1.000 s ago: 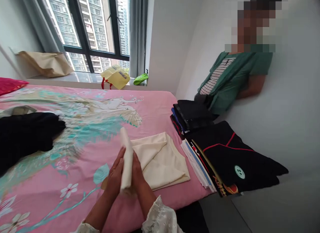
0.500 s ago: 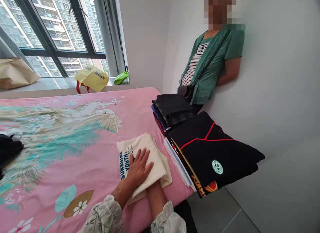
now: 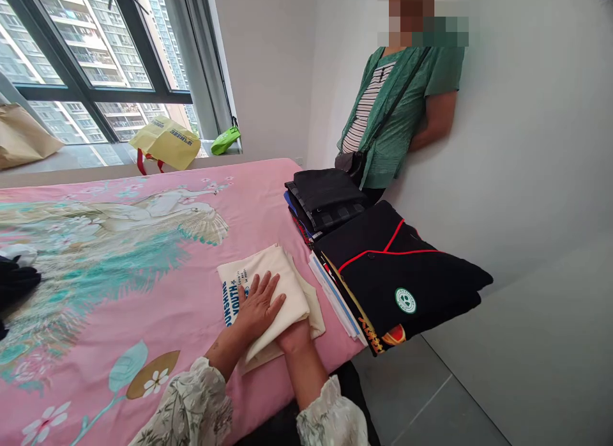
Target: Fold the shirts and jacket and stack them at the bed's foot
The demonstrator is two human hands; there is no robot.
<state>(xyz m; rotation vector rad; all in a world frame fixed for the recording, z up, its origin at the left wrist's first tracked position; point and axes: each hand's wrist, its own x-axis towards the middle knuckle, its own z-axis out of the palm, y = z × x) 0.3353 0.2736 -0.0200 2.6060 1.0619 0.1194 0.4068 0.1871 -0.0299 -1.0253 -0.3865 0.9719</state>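
Observation:
A cream cloth (image 3: 282, 280) with blue lettering lies folded on the pink bedspread (image 3: 191, 318). My left hand (image 3: 260, 307) rests flat on top of it, fingers spread. Tucked between the cloth's layers is my right hand (image 3: 294, 336); its back and wrist show, but the fingers are hidden under the upper layer. To the right, at the bed's edge, sits a stack of folded clothes topped by a black garment (image 3: 383, 267) with red trim and a round green-and-white badge. Behind it is another pile with black clothing (image 3: 330, 193) on top.
A person in a green top (image 3: 397, 114) stands by the wall beyond the piles. Dark cloth (image 3: 16, 283) lies at the bed's left edge. The window ledge holds a brown bag (image 3: 23, 136), a yellow bag (image 3: 167, 142) and a green item (image 3: 225, 140).
My right hand has drawn back a little from between the cloth's layers, so more of it shows. My left hand stays on top. The view has shifted slightly.

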